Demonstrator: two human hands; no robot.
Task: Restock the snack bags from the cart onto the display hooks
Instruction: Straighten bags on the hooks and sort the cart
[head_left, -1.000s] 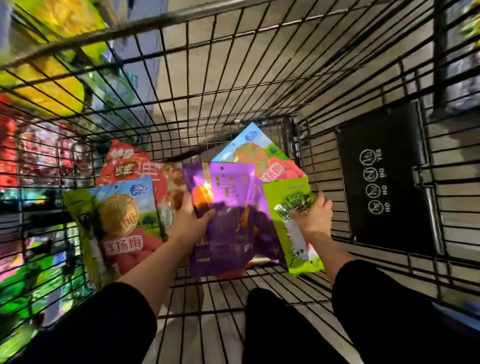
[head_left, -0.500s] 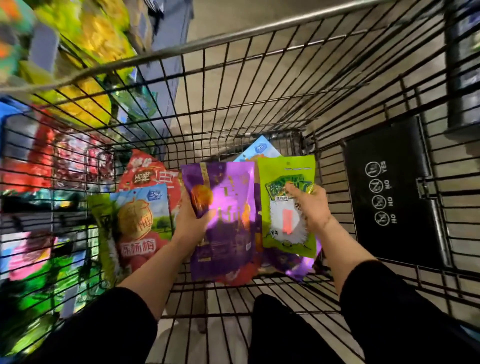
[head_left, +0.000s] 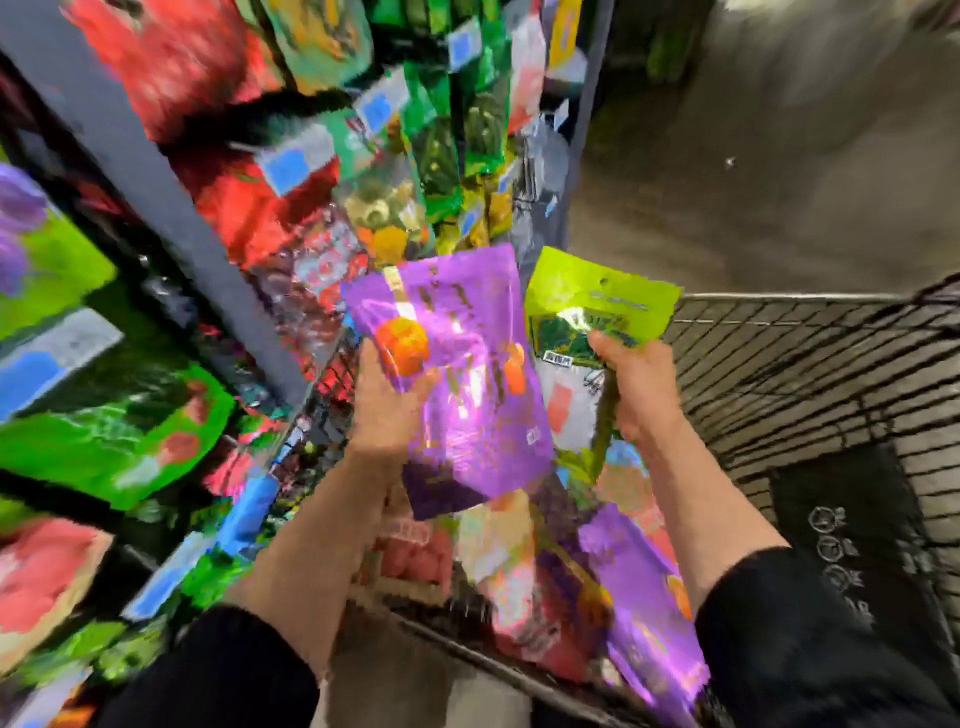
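My left hand (head_left: 382, 410) grips a shiny purple snack bag (head_left: 467, 374) by its left edge, held up above the cart. My right hand (head_left: 641, 387) grips a lime-green snack bag (head_left: 587, 304) with a hang hole at its top, just right of the purple one. Both bags are raised above the wire cart (head_left: 810, 364). Below them more bags lie in the cart, among them another purple bag (head_left: 639, 608) and a red one (head_left: 415, 561). The view is blurred by motion.
A display rack (head_left: 322, 171) packed with hanging red, green and yellow snack bags fills the left and upper part of the view, with a grey upright post (head_left: 156, 171). The cart's black child-seat flap (head_left: 852, 525) is at right. Bare floor (head_left: 779, 156) lies at upper right.
Both hands have lifted the purple and green bags up out of the cart. The view has swung left toward the display rack.
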